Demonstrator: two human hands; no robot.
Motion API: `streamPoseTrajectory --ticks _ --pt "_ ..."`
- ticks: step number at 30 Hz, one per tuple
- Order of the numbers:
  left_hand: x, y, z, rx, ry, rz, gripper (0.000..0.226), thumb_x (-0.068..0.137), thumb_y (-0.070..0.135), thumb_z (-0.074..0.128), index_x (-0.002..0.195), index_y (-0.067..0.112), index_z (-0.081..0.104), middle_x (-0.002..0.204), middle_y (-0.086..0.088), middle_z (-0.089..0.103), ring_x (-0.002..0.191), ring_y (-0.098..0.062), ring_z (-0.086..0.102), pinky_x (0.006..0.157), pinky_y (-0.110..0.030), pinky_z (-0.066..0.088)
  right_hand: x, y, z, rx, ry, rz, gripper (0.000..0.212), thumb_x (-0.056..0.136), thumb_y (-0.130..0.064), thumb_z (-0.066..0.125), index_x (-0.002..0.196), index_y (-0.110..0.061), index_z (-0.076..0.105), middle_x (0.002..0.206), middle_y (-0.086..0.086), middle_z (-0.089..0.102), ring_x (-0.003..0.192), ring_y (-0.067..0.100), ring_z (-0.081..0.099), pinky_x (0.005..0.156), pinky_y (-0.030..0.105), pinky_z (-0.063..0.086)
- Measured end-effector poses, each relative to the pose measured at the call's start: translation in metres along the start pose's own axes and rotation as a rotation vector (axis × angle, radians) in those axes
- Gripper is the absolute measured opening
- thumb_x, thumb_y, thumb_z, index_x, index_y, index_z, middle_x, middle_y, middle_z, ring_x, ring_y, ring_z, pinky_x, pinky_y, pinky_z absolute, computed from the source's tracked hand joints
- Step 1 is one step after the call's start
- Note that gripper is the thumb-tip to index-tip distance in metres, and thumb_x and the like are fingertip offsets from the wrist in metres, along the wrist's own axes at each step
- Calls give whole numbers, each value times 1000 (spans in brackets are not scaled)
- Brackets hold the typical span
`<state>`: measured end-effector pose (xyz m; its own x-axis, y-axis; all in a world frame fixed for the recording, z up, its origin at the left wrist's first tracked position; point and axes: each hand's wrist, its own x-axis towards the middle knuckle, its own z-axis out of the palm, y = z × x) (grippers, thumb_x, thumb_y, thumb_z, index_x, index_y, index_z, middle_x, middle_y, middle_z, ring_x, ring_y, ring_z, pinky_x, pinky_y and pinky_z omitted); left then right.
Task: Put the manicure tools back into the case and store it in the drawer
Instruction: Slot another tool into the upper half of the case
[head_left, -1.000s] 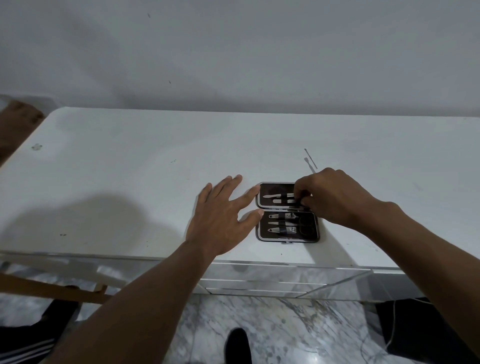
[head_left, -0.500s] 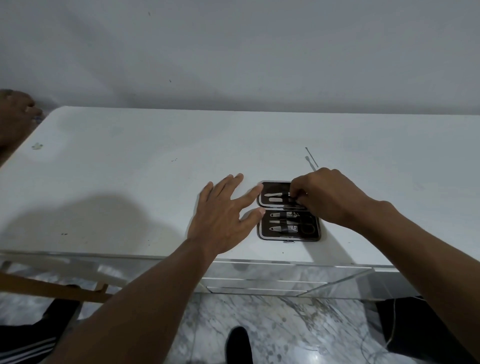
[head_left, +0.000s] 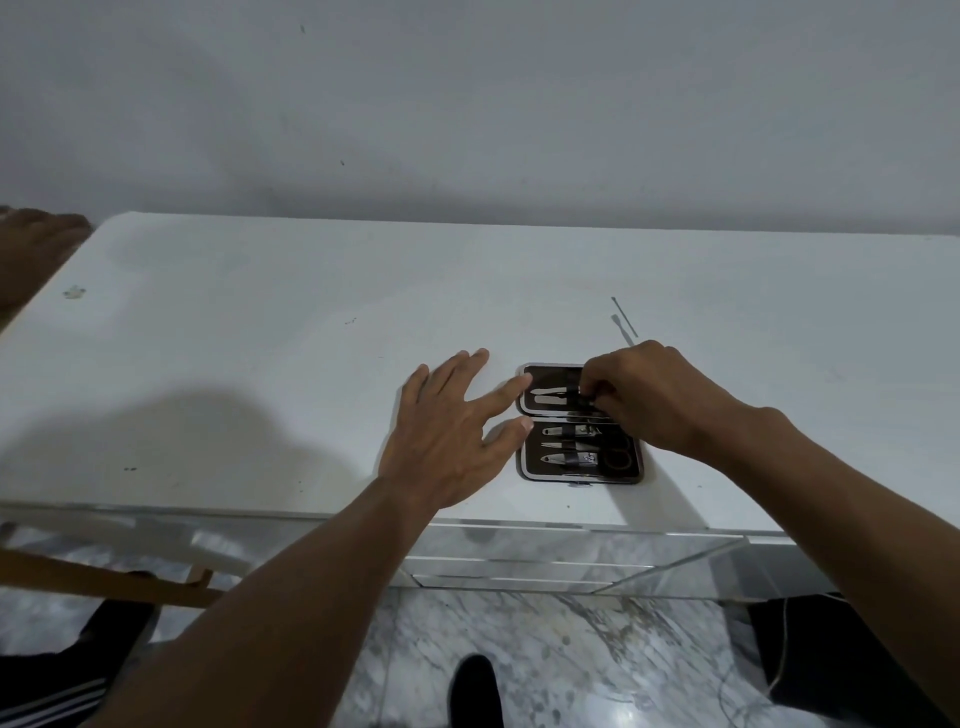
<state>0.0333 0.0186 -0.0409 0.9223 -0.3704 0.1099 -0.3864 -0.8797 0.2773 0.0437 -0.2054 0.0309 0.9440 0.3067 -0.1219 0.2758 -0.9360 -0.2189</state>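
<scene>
Case: the manicure case is lying open and flat on the white table, a little right of the middle of the frame, near the table's front edge.

Lower half of the case: three shiny tools are sitting in a row under a dark strap.

Upper half of the case: two pale tools are lying side by side.

Left hand: the left hand is lying flat on the table just left of the case. Its fingers are spread wide and holding nothing. The pointer finger and thumb are touching the case's left edge.

Right hand: the right hand is reaching over the upper half of the case with its fingers curled down. The fingertips are pinching a small tool there. It is too tiny to tell which kind.

Loose tools: two thin sticks are lying on the table just above the right hand, outside the case.

Drawer: the shiny drawer front is showing below the table edge, and it is looking closed.

Floor: a marble floor and a dark shoe are showing at the bottom of the frame.
</scene>
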Motion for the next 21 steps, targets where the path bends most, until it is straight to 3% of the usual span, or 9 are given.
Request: streamPoseTrajectory --ticks 13,21 --pt "3 -2 3 -8 24 -22 55 90 66 25 141 51 34 158 4 27 146 -14 17 117 -43 9 0 -4 3 37 20 -16 25 87 -5 51 103 -16 67 94 9 72 86 31 63 75 39 52" --pt "2 -3 2 -4 16 -21 56 89 68 21 142 51 32 158 5 26 146 -14 16 118 -43 9 -5 8 -6 138 103 89 19 85 -4 54 94 -12 69 86 9 73 82 31 62 74 37 51"
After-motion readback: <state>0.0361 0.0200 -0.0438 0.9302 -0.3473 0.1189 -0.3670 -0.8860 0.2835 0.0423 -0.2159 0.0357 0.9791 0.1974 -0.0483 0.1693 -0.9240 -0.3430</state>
